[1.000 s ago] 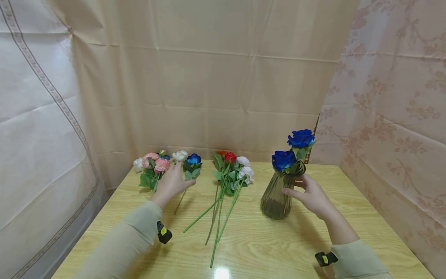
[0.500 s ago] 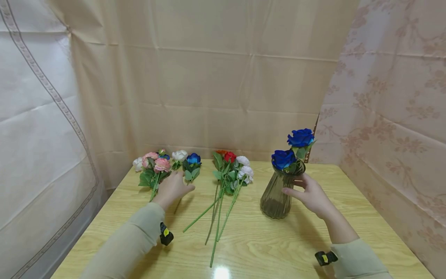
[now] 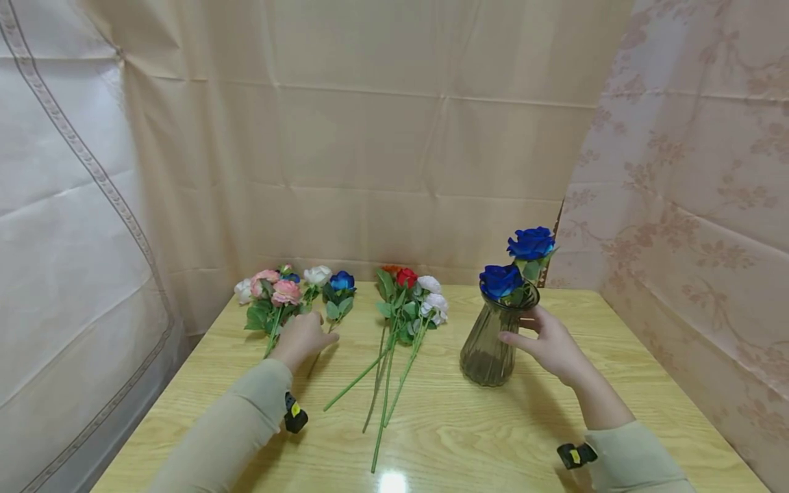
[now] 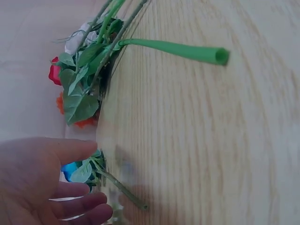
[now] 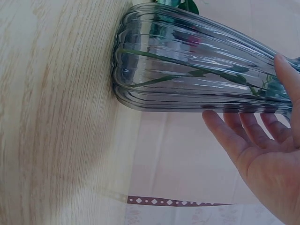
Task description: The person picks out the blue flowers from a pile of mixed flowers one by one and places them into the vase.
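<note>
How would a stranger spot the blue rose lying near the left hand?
On the wooden table, look left of the glass vase, past the red rose. Just beyond the left hand, the blue rose lies right of a white rose. Unlike the two blue roses in the glass vase, it lies down, clear of the pink blooms.

Between the ribbed glass vase (image 3: 483, 352) and the middle flower bunch (image 3: 405, 305) a lane runs; leftward, crossed green stems (image 3: 385, 421) block any low sweep toward the left hand (image 3: 302, 339).
</note>
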### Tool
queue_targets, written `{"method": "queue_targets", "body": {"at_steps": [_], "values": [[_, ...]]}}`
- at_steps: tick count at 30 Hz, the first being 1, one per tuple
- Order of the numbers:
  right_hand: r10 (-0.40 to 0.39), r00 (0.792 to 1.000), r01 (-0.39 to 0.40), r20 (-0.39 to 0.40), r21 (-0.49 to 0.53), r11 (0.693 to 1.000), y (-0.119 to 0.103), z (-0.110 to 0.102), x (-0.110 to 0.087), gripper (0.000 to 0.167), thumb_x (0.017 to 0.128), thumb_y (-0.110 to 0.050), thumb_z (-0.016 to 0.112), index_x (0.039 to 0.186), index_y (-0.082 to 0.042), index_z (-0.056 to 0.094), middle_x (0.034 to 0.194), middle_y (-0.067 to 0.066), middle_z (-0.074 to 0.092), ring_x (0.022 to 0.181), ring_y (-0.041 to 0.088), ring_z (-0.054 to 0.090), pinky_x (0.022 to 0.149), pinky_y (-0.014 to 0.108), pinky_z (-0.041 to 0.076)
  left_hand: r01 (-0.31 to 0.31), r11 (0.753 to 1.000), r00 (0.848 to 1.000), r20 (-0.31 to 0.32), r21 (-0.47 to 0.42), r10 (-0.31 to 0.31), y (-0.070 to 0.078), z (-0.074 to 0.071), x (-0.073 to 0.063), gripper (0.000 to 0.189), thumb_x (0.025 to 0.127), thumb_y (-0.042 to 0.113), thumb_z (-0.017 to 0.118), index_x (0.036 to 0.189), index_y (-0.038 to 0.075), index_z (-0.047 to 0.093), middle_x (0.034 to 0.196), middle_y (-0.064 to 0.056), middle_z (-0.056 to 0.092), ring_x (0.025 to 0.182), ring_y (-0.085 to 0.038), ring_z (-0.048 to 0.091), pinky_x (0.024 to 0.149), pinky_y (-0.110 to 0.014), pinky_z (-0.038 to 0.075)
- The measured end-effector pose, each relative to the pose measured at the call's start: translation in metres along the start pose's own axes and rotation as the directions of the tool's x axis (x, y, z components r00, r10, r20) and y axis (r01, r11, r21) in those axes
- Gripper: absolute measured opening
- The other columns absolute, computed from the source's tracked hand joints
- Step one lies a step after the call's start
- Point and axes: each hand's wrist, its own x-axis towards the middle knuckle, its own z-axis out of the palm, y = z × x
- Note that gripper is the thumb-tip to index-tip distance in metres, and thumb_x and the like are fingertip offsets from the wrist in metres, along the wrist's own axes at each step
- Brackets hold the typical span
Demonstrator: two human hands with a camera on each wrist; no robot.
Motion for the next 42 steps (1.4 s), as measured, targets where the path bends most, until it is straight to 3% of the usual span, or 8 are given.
{"method": "queue_targets", "body": {"at_steps": [5,9,11,14,20,29,36,42], "values": [[-0.003,1.000,0.003,-0.003,0.000,1.000,0.0005,0.0004,0.0003,0.078,0.093,-0.034,0.077,0.155,-0.009,0.038,0.146,0.021,0.049,0.131,0.047,0.049,0.094,0.061,0.050,0.014,1.000,1.000,0.006,-0.009,-0.014,-0.0003,0.0021,0.0028,0.047,0.090,0.035,0.076,0.114,-0.004,0.066,0.107,-0.018,0.069,0.090,-0.031,0.066,0.077,-0.049,0.055],[-0.004,1.000,0.004,-0.005,0.000,1.000,0.0002,0.0007,0.0004,0.077,0.093,-0.034,0.077,0.155,-0.009,0.038,0.146,0.021,0.050,0.130,0.047,0.049,0.094,0.062,0.050,0.014,1.000,1.000,0.011,0.002,-0.014,0.0006,0.0030,0.0021,0.029,0.091,0.030,0.073,0.087,0.003,0.065,0.078,-0.008,0.061,0.067,-0.022,0.056,0.059,-0.039,0.048],[-0.006,1.000,0.005,-0.006,-0.002,1.000,0.0000,0.0007,0.0003,0.077,0.093,-0.034,0.077,0.154,-0.008,0.039,0.145,0.021,0.050,0.130,0.047,0.049,0.094,0.062,0.050,0.013,1.000,1.000,0.015,0.010,-0.013,0.0017,0.0031,0.0010,0.030,0.092,0.027,0.071,0.073,0.007,0.059,0.065,-0.004,0.051,0.058,-0.020,0.048,0.052,-0.035,0.041],[-0.008,1.000,0.008,-0.008,-0.006,1.000,0.0001,0.0008,0.0004,0.076,0.093,-0.033,0.077,0.154,-0.008,0.039,0.145,0.021,0.051,0.130,0.047,0.049,0.095,0.061,0.050,0.017,0.999,1.000,0.025,0.029,-0.018,0.0027,0.0031,0.0000,0.035,0.092,0.024,0.070,0.065,0.010,0.054,0.061,-0.003,0.048,0.054,-0.019,0.045,0.050,-0.033,0.038],[-0.008,1.000,0.008,-0.010,-0.009,1.000,0.0004,0.0012,0.0002,0.076,0.093,-0.033,0.077,0.155,-0.009,0.039,0.145,0.021,0.050,0.130,0.047,0.049,0.094,0.061,0.050,0.016,0.999,0.999,0.039,0.043,-0.018,0.0023,0.0033,0.0001,0.023,0.088,0.012,0.069,0.069,0.008,0.057,0.069,-0.009,0.055,0.060,-0.024,0.050,0.052,-0.035,0.040],[-0.007,1.000,0.007,-0.012,-0.010,1.000,0.0008,0.0012,0.0003,0.076,0.093,-0.033,0.077,0.155,-0.009,0.039,0.146,0.021,0.050,0.130,0.048,0.049,0.094,0.062,0.050,0.015,0.999,0.999,0.044,0.035,-0.017,0.0023,0.0048,0.0024,0.027,0.088,0.002,0.061,0.067,0.011,0.048,0.070,-0.009,0.047,0.062,-0.023,0.041,0.054,-0.036,0.036],[0.006,1.000,-0.006,-0.004,-0.007,1.000,0.0002,0.0011,-0.0011,0.078,0.094,-0.035,0.076,0.156,-0.009,0.037,0.147,0.021,0.049,0.131,0.047,0.048,0.096,0.062,0.049,0.006,0.998,0.998,0.060,0.065,-0.010,0.0041,0.0052,0.0039,0.018,0.090,0.000,0.057,0.073,0.006,0.060,0.084,-0.014,0.061,0.072,-0.028,0.050,0.063,-0.041,0.042],[0.010,1.000,-0.010,-0.003,-0.002,1.000,-0.0003,0.0008,-0.0014,0.078,0.094,-0.035,0.076,0.156,-0.009,0.037,0.147,0.021,0.049,0.132,0.047,0.048,0.096,0.061,0.049,0.001,0.999,0.997,0.074,0.039,-0.004,0.0053,0.0038,0.0035,0.017,0.090,-0.001,0.058,0.073,0.005,0.059,0.077,-0.013,0.058,0.068,-0.027,0.049,0.062,-0.039,0.042]]}}
